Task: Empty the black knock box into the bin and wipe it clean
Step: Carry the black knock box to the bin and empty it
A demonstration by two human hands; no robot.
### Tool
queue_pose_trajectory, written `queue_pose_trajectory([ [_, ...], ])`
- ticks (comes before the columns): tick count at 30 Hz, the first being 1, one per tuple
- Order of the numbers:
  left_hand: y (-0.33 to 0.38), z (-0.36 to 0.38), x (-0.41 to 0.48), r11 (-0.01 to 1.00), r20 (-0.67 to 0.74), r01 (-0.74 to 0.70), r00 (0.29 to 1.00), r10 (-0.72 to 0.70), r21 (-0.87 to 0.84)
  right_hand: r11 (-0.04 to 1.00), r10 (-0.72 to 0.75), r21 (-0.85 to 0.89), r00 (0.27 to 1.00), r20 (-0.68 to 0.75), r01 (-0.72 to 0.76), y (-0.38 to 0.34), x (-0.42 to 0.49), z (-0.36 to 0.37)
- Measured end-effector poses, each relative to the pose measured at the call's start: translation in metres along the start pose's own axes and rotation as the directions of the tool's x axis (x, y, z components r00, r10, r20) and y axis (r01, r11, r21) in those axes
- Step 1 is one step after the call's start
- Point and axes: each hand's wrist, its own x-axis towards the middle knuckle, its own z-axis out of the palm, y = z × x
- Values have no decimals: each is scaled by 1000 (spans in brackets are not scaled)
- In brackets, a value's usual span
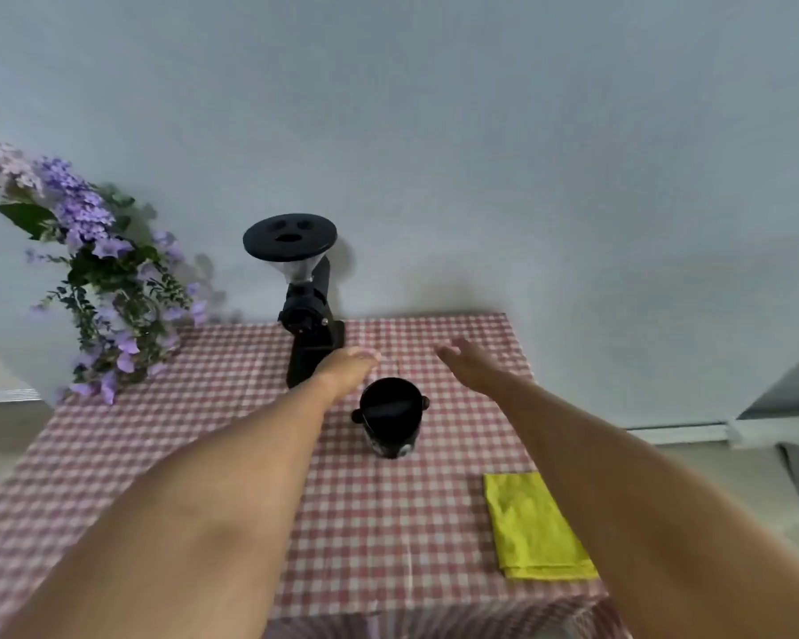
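The black knock box [390, 417] stands upright in the middle of the checked table, a dark bar across its open top. My left hand [348, 367] hovers just beyond it on the left, fingers stretched flat, holding nothing. My right hand [473, 364] hovers beyond it on the right, also flat and empty. Neither hand touches the box. A folded yellow cloth [533, 528] lies at the near right of the table. No bin shows in this view.
A black coffee grinder [303, 297] with a round hopper lid stands behind my left hand against the wall. Purple flowers [98, 274] lean over the table's far left corner. The red-and-white tablecloth [231, 375] ends at a near edge below my arms.
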Motion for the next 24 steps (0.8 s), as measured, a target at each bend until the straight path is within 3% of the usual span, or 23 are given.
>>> queue_pose_trajectory([
  [8, -72, 29, 7, 968, 36, 181, 984, -177, -172, 990, 45, 125, 987, 153, -65, 14, -11, 63],
  [12, -89, 37, 13, 967, 4, 152, 988, -154, -204, 988, 26, 145, 990, 138, -46, 16, -11, 78],
  [24, -105, 49, 31, 942, -64, 115, 988, -141, -315, 898, 105, 422, 992, 69, -124, 27, -12, 94],
])
